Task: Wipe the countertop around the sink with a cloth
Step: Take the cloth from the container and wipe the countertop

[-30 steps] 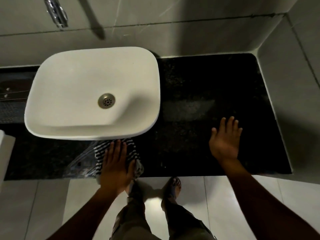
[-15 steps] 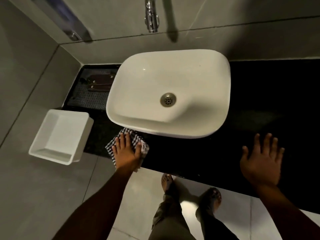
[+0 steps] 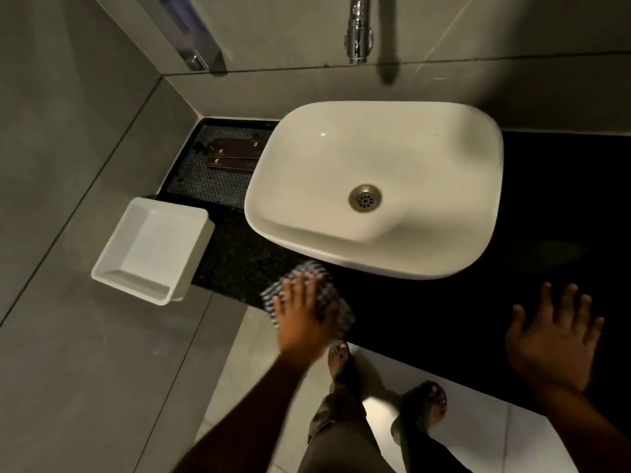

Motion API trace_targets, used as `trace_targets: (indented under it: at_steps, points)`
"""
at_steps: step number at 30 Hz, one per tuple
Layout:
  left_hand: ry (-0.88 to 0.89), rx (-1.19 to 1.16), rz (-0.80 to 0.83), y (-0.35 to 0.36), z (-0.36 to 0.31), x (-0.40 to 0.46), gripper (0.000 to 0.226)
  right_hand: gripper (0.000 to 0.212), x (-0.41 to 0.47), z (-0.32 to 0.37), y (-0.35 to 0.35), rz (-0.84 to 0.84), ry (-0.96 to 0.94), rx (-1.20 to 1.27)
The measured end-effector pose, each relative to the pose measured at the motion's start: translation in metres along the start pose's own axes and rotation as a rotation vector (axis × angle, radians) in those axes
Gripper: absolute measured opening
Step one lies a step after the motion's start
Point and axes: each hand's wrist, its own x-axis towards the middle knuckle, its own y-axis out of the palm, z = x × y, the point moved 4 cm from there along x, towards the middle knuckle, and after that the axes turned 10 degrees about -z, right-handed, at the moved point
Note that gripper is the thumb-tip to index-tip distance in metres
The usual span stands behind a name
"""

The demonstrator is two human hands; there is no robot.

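Note:
A white vessel sink sits on a black speckled countertop. A black-and-white checked cloth lies on the counter just in front of the sink's left front corner, near the counter's front edge. My left hand presses flat on the cloth, fingers spread and pointing toward the sink. My right hand rests flat on the bare countertop to the right, fingers apart, holding nothing.
A white square bin hangs at the counter's left end. A dark patterned tray with dark packets lies left of the sink. A chrome tap juts from the back wall. Grey walls close the left side. My feet stand below the counter edge.
The view has swung left, bringing the bin and the tray into sight. My left hand has slid the cloth leftward along the front of the sink. My right hand stays flat on the counter.

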Motion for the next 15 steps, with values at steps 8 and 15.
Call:
trace_targets:
  at_steps: [8, 15]
  points:
    - [-0.072, 0.021, -0.018, 0.003, -0.011, 0.004, 0.078, 0.065, 0.005, 0.002, -0.005, 0.045, 0.009, -0.072]
    - [0.562, -0.074, 0.098, 0.018, -0.242, -0.083, 0.078, 0.058, 0.018, -0.01, -0.021, 0.097, 0.043, 0.094]
